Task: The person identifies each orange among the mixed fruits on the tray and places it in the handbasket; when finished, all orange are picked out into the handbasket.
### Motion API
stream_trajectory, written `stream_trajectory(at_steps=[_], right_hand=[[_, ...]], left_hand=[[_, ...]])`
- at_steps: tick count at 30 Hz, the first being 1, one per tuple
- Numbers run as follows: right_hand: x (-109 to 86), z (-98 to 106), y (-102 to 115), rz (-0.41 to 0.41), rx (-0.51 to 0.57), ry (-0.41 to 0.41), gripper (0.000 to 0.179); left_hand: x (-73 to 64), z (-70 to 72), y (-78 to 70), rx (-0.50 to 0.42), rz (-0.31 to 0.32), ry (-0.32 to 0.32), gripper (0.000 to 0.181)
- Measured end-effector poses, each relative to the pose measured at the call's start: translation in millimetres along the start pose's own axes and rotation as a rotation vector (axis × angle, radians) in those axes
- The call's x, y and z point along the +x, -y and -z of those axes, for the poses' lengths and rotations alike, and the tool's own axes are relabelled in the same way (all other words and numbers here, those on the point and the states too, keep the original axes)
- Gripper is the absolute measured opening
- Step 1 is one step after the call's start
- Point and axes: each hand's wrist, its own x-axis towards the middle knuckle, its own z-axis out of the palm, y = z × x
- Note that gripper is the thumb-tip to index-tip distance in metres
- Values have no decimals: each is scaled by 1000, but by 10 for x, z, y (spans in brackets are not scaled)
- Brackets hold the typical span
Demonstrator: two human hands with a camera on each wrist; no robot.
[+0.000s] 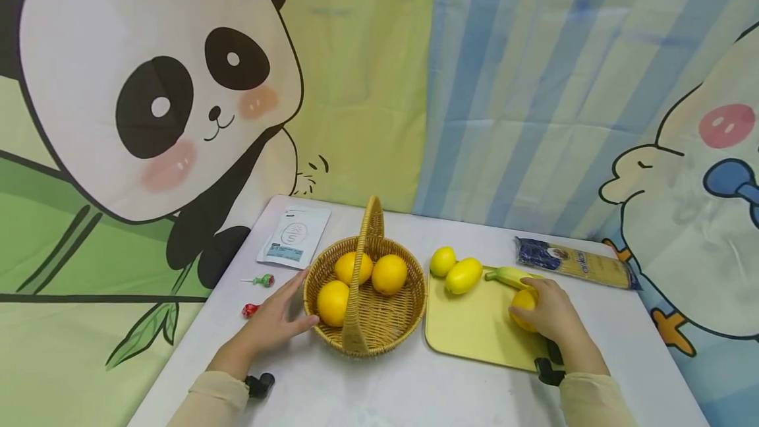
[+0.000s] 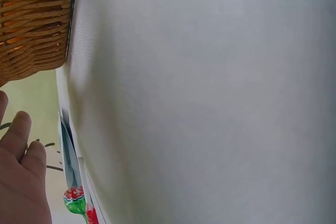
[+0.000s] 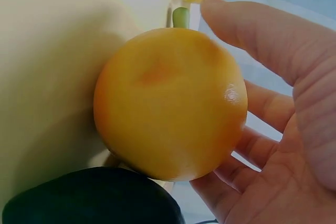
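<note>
A round wicker basket point(image 1: 391, 341) with a tall arched handle holds three oranges point(image 1: 389, 274). My left hand point(image 1: 273, 321) is at the basket's left side, fingers spread and nearly straight, the fingertips and thumb right at the wall. On a yellow tray point(image 1: 468, 331) to the right, my right hand point(image 1: 551, 312) is over another orange point(image 3: 170, 103). Its fingers reach behind this orange, and the thumb stands beside it, at the edge of its outline in the right wrist view. A banana point(image 1: 504, 274) lies just beyond, partly hidden by that hand.
Two lemons point(image 1: 464, 275) lie at the tray's far left corner. A smooth dark green oval thing point(image 3: 94, 198) is close beside the orange. Behind the tray lies a pasta packet point(image 1: 575, 262). A white pouch point(image 1: 294, 236) and two lollipops point(image 1: 264, 280) lie left of the basket.
</note>
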Motion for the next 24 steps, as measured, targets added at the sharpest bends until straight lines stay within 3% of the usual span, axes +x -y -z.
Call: stream_trajectory(at_steps=[13,24], right_hand=[[-33,2,-47,-47,-25,43,87],[-36,-11,-36,-45,-34,30,87]], left_hand=[[-2,8,-37,0,9,6,106],[0,7,-20,-4,-3,0,105]])
